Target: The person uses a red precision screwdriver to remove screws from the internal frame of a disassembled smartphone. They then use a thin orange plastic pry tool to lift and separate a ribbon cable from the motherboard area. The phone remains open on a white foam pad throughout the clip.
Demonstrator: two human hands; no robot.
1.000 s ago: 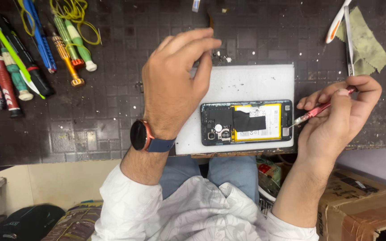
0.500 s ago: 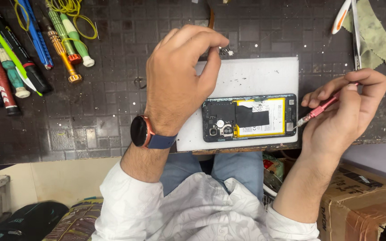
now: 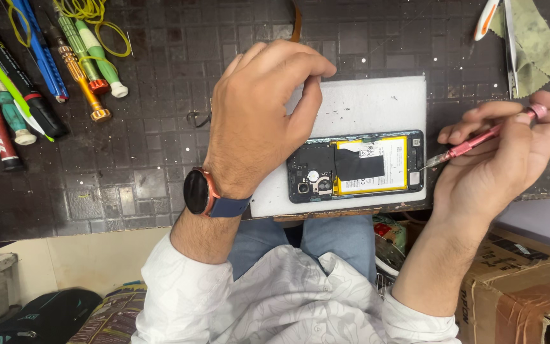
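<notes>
An opened smartphone (image 3: 358,167), back cover off with a yellow battery and black circuit parts showing, lies on a white pad (image 3: 377,102) at the front edge of the dark mat. My left hand (image 3: 256,121), wearing a wristwatch, hovers over the pad's left part with fingertips pinched together near the pad's top left corner; what they pinch is too small to tell. My right hand (image 3: 504,159) grips a pink screwdriver (image 3: 485,135) whose tip points at the phone's right end.
Several screwdrivers and pens (image 3: 27,83) lie at the mat's left with yellow wire (image 3: 93,13). A green cloth (image 3: 536,44) and tweezers (image 3: 510,44) sit at the top right. A cardboard box (image 3: 523,286) stands lower right. My lap is below the bench.
My left hand has drawn back from beyond the pad's top edge toward the pad's top left corner. My right hand holds the screwdriver at the phone's right end as before.
</notes>
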